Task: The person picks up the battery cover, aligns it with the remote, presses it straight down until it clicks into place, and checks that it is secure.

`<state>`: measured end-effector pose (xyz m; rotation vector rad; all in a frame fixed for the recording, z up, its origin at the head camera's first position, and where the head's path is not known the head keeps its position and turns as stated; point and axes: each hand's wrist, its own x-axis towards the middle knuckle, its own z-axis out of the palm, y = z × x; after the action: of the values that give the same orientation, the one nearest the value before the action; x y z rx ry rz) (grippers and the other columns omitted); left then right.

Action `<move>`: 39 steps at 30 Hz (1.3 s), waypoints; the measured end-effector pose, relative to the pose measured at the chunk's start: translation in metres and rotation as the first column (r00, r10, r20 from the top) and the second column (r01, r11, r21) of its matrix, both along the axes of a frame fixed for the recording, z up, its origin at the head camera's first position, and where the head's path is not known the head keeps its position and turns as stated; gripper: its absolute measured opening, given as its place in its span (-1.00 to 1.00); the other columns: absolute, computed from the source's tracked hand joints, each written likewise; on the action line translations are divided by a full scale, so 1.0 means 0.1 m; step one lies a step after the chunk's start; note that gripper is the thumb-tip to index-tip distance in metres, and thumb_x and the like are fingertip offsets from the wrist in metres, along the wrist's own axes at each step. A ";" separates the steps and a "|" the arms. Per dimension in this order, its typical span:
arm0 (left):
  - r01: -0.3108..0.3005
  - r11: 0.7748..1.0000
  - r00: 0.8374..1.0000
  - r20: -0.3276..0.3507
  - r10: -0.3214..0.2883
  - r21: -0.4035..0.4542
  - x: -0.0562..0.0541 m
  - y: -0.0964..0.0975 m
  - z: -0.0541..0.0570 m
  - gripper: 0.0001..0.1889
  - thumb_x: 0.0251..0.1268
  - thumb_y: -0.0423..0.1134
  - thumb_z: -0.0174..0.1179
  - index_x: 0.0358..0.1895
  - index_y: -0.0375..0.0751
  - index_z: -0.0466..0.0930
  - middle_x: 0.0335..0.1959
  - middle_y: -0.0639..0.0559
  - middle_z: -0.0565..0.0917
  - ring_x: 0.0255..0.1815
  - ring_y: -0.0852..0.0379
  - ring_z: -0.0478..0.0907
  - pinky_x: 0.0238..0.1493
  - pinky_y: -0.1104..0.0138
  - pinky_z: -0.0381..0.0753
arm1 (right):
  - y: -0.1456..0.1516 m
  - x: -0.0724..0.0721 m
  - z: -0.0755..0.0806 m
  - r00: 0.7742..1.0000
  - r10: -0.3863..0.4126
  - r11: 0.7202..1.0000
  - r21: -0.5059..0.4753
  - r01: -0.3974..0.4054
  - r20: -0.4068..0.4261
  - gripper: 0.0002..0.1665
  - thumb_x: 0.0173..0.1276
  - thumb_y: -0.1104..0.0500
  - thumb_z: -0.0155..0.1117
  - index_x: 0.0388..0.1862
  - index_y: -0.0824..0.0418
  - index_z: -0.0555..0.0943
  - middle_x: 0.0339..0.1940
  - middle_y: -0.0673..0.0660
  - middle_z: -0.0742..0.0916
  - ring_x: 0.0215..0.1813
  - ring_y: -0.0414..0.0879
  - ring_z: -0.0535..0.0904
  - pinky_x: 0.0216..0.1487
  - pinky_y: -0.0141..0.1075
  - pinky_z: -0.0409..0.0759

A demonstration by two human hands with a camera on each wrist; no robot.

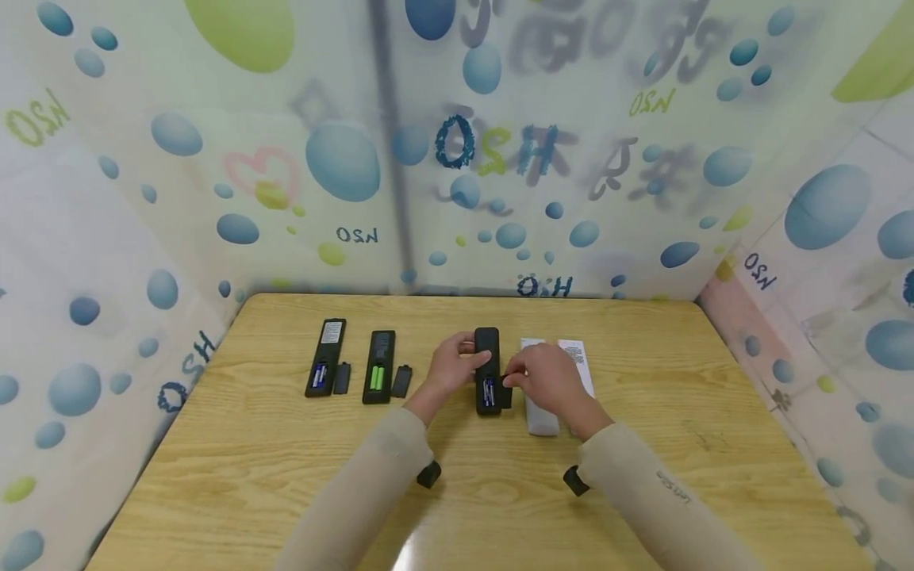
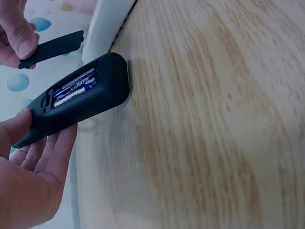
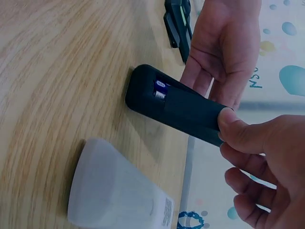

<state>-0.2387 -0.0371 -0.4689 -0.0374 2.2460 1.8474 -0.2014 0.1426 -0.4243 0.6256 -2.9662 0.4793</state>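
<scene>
A black remote control [image 1: 488,357] lies back side up, its battery compartment uncovered with blue-and-white batteries [image 2: 75,88] inside. My left hand [image 1: 451,366] grips its upper part, thumb on top and fingers beneath, as the left wrist view shows [image 2: 35,167]. Between thumb and fingertips, my right hand [image 1: 550,377] pinches the end of a black battery cover [image 2: 53,48]. That cover is held just right of the compartment, apart from the remote in the left wrist view. From the right wrist camera, the cover hides most of the batteries.
Left on the table [image 1: 250,444] lie two black remotes, one with blue batteries [image 1: 326,357] and one with green batteries [image 1: 378,366]. Beside each lies its loose cover [image 1: 342,378]. Two white remotes, a nearer one [image 3: 114,186] and a farther one [image 1: 580,361], lie right, partly behind my right hand.
</scene>
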 end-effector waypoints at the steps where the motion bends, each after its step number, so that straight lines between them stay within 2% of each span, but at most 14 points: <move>1: 0.003 1.000 1.000 -0.003 -0.003 0.002 0.00 0.00 0.00 -0.57 0.31 -0.26 0.27 0.23 -0.16 0.50 0.12 -0.21 0.61 -0.02 -0.06 0.67 -0.20 0.19 0.76 | -0.02 0.00 -0.01 1.000 -0.002 1.000 0.002 0.002 -0.002 -0.90 0.18 0.00 0.46 -0.46 -0.04 0.76 -0.51 -0.13 0.74 -0.43 -0.24 0.59 -0.37 -0.29 0.59; 10: 0.027 0.999 0.999 -0.046 -0.028 -0.019 0.03 0.00 0.00 -0.57 0.33 -0.26 0.25 0.25 -0.16 0.48 0.11 -0.22 0.63 -0.05 -0.05 0.68 -0.25 0.23 0.76 | -0.16 -0.05 -0.06 1.000 -0.015 0.999 0.029 0.015 -0.001 -0.86 0.18 -0.03 0.46 -0.42 -0.01 0.77 -0.48 -0.10 0.72 -0.38 -0.19 0.55 -0.32 -0.28 0.57; 25: 0.037 0.999 0.999 -0.030 -0.037 0.012 0.04 -0.01 -0.03 -0.52 0.35 -0.21 0.23 0.32 -0.03 0.43 0.15 -0.16 0.60 -0.01 -0.04 0.68 -0.22 0.23 0.75 | -0.22 -0.07 -0.07 0.999 -0.017 0.999 0.037 0.018 -0.033 -0.84 0.17 -0.03 0.47 -0.41 0.02 0.77 -0.48 -0.08 0.72 -0.35 -0.15 0.59 -0.27 -0.24 0.63; 30: 0.041 0.999 0.998 -0.042 -0.041 0.001 0.04 -0.01 -0.04 -0.52 0.36 -0.19 0.23 0.33 -0.03 0.42 0.16 -0.17 0.59 0.00 -0.06 0.68 -0.21 0.22 0.75 | -0.24 -0.07 -0.11 0.998 -0.024 0.997 0.068 0.028 -0.056 -0.82 0.16 -0.04 0.48 -0.41 0.02 0.76 -0.49 -0.09 0.70 -0.35 -0.16 0.56 -0.24 -0.24 0.62; 33: 0.041 0.999 0.998 -0.048 -0.042 -0.004 0.04 -0.02 -0.04 -0.51 0.35 -0.18 0.23 0.33 -0.02 0.42 0.16 -0.17 0.60 -0.01 -0.07 0.69 -0.22 0.22 0.75 | -0.25 -0.05 -0.15 0.995 -0.005 0.994 0.107 0.015 -0.098 -0.81 0.17 -0.04 0.47 -0.39 0.03 0.76 -0.47 -0.08 0.69 -0.34 -0.15 0.56 -0.06 -0.18 0.65; 37: 0.042 0.999 0.998 -0.051 -0.042 0.006 0.05 -0.02 -0.04 -0.52 0.35 -0.17 0.23 0.32 -0.01 0.44 0.14 -0.17 0.61 -0.03 -0.08 0.70 -0.22 0.20 0.75 | -0.26 -0.03 -0.23 0.986 0.023 0.992 0.127 -0.002 -0.165 -0.80 0.18 -0.04 0.47 -0.39 0.05 0.75 -0.46 -0.06 0.70 -0.33 -0.12 0.57 0.21 -0.07 0.58; 39: 0.042 0.999 0.998 -0.052 -0.041 0.009 0.05 -0.03 -0.05 -0.53 0.35 -0.17 0.24 0.31 0.00 0.44 0.14 -0.17 0.61 -0.04 -0.08 0.70 -0.22 0.20 0.75 | -0.26 -0.02 -0.26 0.981 0.029 0.993 0.121 -0.006 -0.193 -0.80 0.17 -0.04 0.48 -0.40 0.05 0.75 -0.47 -0.06 0.70 -0.34 -0.11 0.56 0.20 -0.06 0.59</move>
<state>-0.2340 -0.0401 -0.4735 0.0594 2.2532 1.8593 -0.2032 0.1162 -0.4500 0.6684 -2.8209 0.2272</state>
